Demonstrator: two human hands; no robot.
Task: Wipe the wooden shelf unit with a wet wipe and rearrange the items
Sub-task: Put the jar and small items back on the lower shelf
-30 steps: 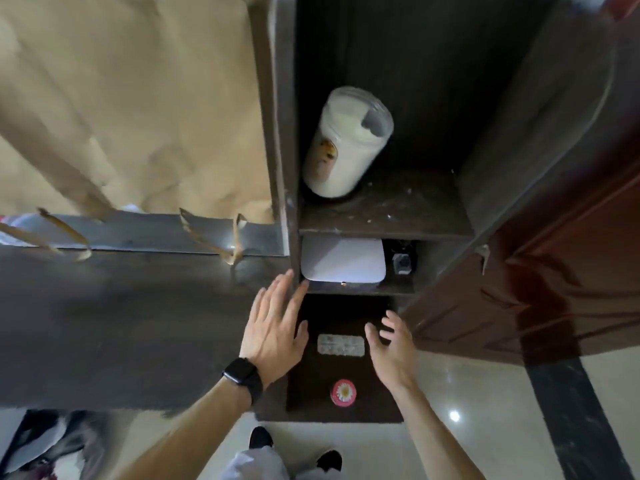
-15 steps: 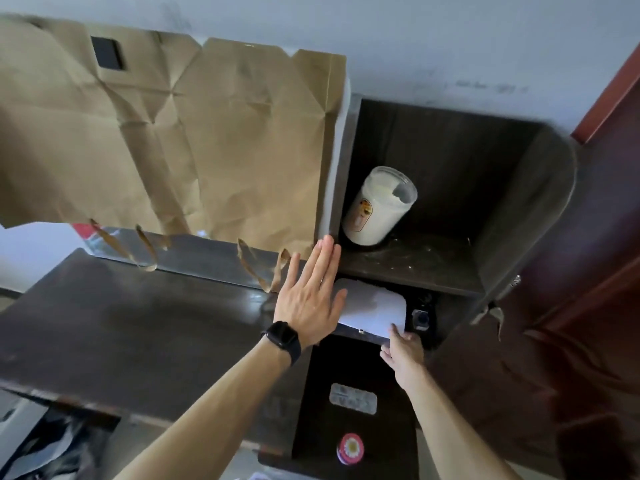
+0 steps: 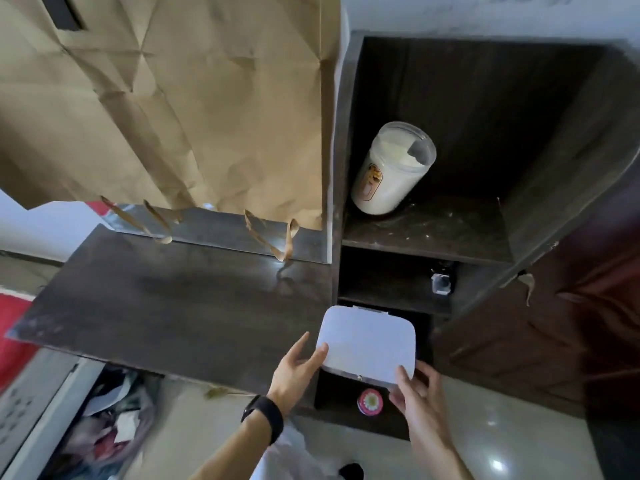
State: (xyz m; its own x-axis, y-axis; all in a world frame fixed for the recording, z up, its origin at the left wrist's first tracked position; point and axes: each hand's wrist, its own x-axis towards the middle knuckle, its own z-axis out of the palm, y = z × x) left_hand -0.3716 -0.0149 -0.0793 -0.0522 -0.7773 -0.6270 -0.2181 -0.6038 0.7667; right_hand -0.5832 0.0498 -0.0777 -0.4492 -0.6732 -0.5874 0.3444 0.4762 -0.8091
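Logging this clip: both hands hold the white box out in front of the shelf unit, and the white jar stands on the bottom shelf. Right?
Not quite. In the head view the jar stands on the top shelf, not the bottom one. The rest holds: the left hand and right hand hold the white box out in front of the unit.

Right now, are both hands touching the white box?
Touching. The head view shows the left hand gripping the white box at its left corner, the right hand at its near right corner.
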